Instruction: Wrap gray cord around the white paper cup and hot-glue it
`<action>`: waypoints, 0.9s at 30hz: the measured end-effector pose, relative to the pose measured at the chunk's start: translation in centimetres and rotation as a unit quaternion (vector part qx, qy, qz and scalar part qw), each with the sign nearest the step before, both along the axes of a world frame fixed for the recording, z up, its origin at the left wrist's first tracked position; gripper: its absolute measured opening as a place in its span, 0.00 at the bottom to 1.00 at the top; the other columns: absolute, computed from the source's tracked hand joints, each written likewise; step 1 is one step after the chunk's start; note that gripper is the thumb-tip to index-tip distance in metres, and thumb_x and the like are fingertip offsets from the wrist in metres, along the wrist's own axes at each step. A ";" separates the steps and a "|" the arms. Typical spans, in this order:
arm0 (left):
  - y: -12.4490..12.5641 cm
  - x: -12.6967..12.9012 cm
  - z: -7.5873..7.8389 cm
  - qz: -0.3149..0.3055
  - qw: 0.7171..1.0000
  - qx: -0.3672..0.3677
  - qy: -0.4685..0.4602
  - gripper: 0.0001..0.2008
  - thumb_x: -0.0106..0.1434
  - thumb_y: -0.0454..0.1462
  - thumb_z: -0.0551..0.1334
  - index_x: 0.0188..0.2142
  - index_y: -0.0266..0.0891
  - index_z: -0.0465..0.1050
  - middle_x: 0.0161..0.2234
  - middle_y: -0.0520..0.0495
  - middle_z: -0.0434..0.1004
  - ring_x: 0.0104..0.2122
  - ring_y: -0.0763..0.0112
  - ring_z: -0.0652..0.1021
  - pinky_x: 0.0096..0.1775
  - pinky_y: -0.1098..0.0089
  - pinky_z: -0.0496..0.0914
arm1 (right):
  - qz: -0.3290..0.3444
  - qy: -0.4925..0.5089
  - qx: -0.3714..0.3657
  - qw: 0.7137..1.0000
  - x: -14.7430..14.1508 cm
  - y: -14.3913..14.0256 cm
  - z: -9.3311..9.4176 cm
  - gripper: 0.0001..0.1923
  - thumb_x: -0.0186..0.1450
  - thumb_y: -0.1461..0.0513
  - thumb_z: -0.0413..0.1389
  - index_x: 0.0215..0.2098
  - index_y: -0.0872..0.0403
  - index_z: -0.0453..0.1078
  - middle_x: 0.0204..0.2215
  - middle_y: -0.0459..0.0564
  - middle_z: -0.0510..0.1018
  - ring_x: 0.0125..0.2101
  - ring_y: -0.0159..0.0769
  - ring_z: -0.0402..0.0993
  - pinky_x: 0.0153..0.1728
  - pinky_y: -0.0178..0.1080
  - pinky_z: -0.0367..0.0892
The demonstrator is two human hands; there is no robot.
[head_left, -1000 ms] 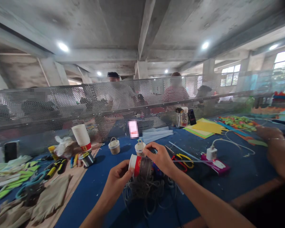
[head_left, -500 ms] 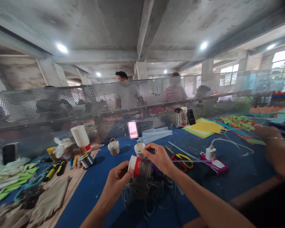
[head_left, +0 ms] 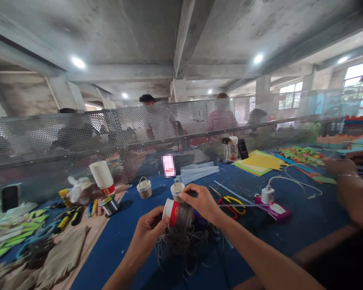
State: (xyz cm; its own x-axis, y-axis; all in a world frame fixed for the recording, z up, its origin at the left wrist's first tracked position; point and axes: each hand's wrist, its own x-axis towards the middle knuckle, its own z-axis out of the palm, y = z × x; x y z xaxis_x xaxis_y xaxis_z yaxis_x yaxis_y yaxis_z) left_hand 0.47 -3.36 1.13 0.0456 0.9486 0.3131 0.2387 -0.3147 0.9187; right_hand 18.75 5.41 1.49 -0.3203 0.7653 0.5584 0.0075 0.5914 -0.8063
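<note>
A paper cup [head_left: 171, 212] with a red band lies tilted on its side in my left hand [head_left: 151, 227], whose fingers and thumb are closed round its rim end. Grey cord [head_left: 184, 217] is wound in close turns about the cup's other end. My right hand [head_left: 204, 203] pinches at the top edge of these turns with thumb and forefinger; the strand between the fingertips is too small to see clearly. Below the cup a loose tangle of grey cord [head_left: 183, 243] spreads on the blue table. Just behind stand two small handled baskets, one on the left [head_left: 144, 189] and one partly hidden [head_left: 176, 188].
Stacked paper cups [head_left: 101, 175] stand on the left near a wire spool [head_left: 110, 206], yellow-black pliers [head_left: 65, 219] and gloves [head_left: 63, 253]. Right of my hands lie scissors [head_left: 235, 204] and a purple power strip [head_left: 276, 211]. Another person's arm [head_left: 351, 193] reaches in at right.
My hands and the cup hold almost the same place, with only a slight shift. The other person's second hand now shows at the far right.
</note>
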 end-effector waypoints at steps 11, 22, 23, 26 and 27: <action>0.2 -0.4 -0.3 -0.004 1.000 0.011 0.001 0.12 0.62 0.42 0.62 0.39 0.37 0.79 0.28 0.50 0.75 0.31 0.67 0.73 0.34 0.73 0.67 | 0.028 0.017 -0.034 0.999 0.2 0.4 -0.2 0.06 0.61 0.60 0.57 0.29 0.54 0.74 0.25 0.43 0.77 0.28 0.32 0.72 0.33 0.33 0.65; 0.0 -0.4 -0.1 -0.008 1.000 0.015 0.007 0.12 0.62 0.42 0.61 0.39 0.36 0.79 0.29 0.49 0.74 0.31 0.67 0.72 0.34 0.72 0.66 | 0.040 0.017 -0.038 0.998 0.2 0.1 0.1 0.06 0.61 0.61 0.57 0.28 0.54 0.72 0.25 0.43 0.76 0.28 0.32 0.72 0.34 0.33 0.65; 0.0 -0.4 -0.1 -0.007 1.000 0.016 0.008 0.12 0.62 0.42 0.61 0.39 0.36 0.79 0.29 0.50 0.74 0.31 0.67 0.72 0.34 0.72 0.66 | 0.039 0.013 -0.038 0.998 0.2 0.1 0.0 0.06 0.61 0.61 0.57 0.28 0.54 0.73 0.25 0.43 0.76 0.29 0.32 0.72 0.34 0.33 0.65; 0.1 -0.5 -0.3 -0.007 1.000 0.018 0.011 0.11 0.62 0.41 0.62 0.39 0.37 0.79 0.29 0.50 0.73 0.31 0.68 0.72 0.34 0.73 0.66 | 0.041 0.005 -0.041 0.998 0.2 0.4 -0.2 0.06 0.61 0.60 0.57 0.28 0.54 0.73 0.25 0.44 0.76 0.29 0.32 0.72 0.34 0.33 0.65; 0.2 -0.5 -0.4 -0.008 1.000 0.020 0.011 0.11 0.62 0.41 0.62 0.38 0.38 0.79 0.29 0.50 0.73 0.31 0.68 0.72 0.34 0.73 0.66 | 0.043 0.003 -0.042 0.998 0.2 0.4 -0.3 0.06 0.61 0.60 0.57 0.29 0.54 0.73 0.26 0.44 0.76 0.29 0.32 0.72 0.34 0.33 0.65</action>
